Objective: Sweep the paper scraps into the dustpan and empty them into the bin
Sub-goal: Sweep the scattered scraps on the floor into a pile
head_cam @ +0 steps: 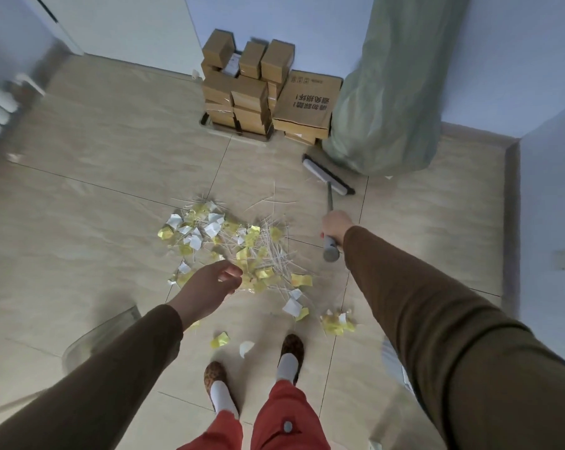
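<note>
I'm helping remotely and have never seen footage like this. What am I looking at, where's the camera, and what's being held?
There is no machine here. One wide-angle camera sits on a person's head, looking down past both arms at a tiled floor. The right hand grips a broom, whose head rests on the floor near a green sack. The left hand holds nothing, fingers loosely curled above a pile of paper scraps. Cardboard boxes stand against the wall. No dustpan or bin is clearly visible.

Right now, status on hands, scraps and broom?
Right hand grips broom; left hand open, empty. Paper scraps unswept, piled on floor. Nothing blocking.
</note>
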